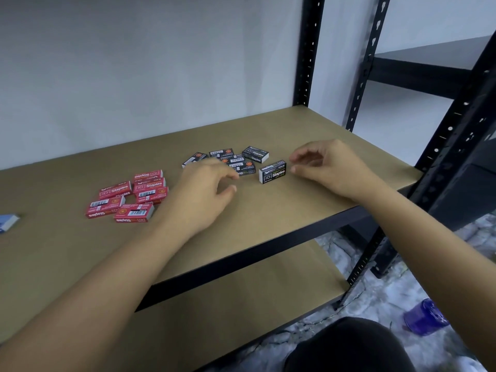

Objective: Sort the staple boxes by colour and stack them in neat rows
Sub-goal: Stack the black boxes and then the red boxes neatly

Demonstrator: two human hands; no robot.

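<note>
Several red staple boxes (pixel 128 196) lie in a loose heap on the left of the brown shelf board (pixel 268 218). Several black staple boxes (pixel 236 157) lie scattered further back in the middle. One black box (pixel 272 171) stands on its long edge apart from them. My right hand (pixel 327 167) hovers just right of this box with loosely curled fingers and holds nothing. My left hand (pixel 206 189) hovers left of it, in front of the black heap, fingers relaxed, also holding nothing. A blue staple box (pixel 8 221) shows at the far left edge.
Black perforated uprights (pixel 308 49) of the rack stand behind and to the right. A lower brown shelf (pixel 241 304) lies beneath. A purple plastic container (pixel 425 318) sits on the mottled floor at the lower right. A white wall backs the shelf.
</note>
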